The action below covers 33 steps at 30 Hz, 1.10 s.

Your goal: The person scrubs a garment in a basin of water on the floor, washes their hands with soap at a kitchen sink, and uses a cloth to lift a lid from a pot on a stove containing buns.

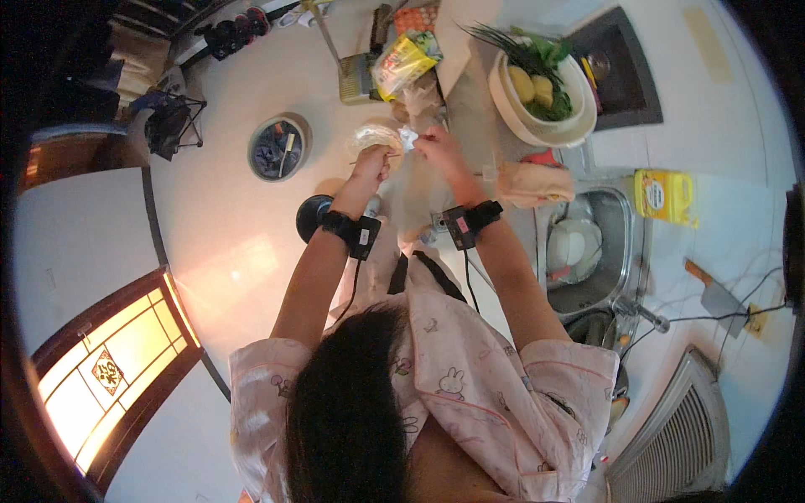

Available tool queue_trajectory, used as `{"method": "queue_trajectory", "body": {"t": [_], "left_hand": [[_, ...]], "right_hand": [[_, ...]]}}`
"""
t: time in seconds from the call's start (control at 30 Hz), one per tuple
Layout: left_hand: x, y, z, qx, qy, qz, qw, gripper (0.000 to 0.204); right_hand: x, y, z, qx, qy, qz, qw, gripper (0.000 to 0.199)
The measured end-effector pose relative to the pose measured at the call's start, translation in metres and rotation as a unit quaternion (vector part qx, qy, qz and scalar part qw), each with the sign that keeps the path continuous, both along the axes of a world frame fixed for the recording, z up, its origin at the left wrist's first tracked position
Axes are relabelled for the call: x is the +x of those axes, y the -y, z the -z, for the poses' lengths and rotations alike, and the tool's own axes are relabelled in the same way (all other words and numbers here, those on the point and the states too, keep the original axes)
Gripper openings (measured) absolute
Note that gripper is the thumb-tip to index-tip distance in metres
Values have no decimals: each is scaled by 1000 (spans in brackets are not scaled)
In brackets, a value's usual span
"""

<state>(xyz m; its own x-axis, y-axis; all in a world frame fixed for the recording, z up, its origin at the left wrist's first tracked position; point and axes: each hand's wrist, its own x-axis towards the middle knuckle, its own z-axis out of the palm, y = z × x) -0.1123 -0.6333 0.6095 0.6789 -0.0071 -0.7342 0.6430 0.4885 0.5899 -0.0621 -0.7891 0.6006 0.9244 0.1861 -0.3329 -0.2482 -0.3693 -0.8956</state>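
My left hand (375, 164) is closed in front of me, and a thin stick-like thing pokes out beside its fingers; its kind is too small to tell. Just to the right, my right hand (439, 149) pinches a small crumpled white piece (408, 138), perhaps paper or plastic. The two hands are close together but apart. Beyond my left hand, a pale, shiny, see-through plastic bag or bowl (375, 136) catches the light. Both wrists wear black straps with small boxes and cables.
To the right, a counter carries a white basin (501, 94) of vegetables, a sink (587, 291) with dishes, a yellow jug (665, 198) and a cleaver (723, 298). A bin (306, 138) stands on the floor at left. Ahead are a yellow bag (406, 64) and a dustpan (358, 81).
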Motion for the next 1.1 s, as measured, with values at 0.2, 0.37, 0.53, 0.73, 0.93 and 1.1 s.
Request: {"method": "queue_trajectory", "body": {"t": [0.2,0.37,0.53,0.73,0.93,1.1], "left_hand": [[31,-64,25,38,-6,-6,999,10],[91,-83,25,21,-8,9,1000,9],[163,-74,27,55,30,39,997,10],[257,-53,84,21,-3,43,999,16],[295,-54,123,16,-56,11,998,13],[284,-63,148,-17,-95,20,995,13]], "right_hand": [[41,-65,35,119,-139,12,983,20],[82,-101,20,177,-115,125,969,7],[159,-79,90,199,-123,178,956,8],[274,-46,195,61,-29,266,962,20],[333,-73,178,147,10,170,974,67],[303,-60,211,51,-41,99,993,14]]}}
